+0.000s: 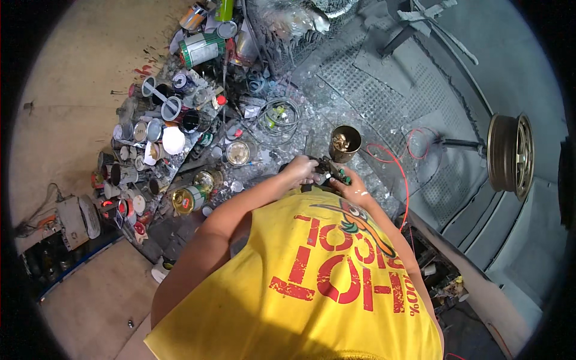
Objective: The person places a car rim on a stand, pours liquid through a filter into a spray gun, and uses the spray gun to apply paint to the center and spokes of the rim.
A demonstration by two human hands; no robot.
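Observation:
Close in front of my body, both hands meet on a small dark metal tool with green knobs, which looks like a spray gun [324, 165]. My left hand [299, 170] has its fingers closed on the gun's left side. From the other side my right hand [353, 185] grips it near the green knobs, with pale smears on the skin. Just beyond the gun stands a round cup [333, 148] with gold paint [341, 141] inside. Whether the cup touches the gun is hard to see. My fingers hide part of the gun's body.
Paint cans and lids crowd the bench at left, including a green-banded can [201, 49] and a golden tin [188, 200]. A coiled grey hose [279, 121] lies farther off. To the right are a red hose [406, 191] and a bronze wheel rim [503, 153] on a stand.

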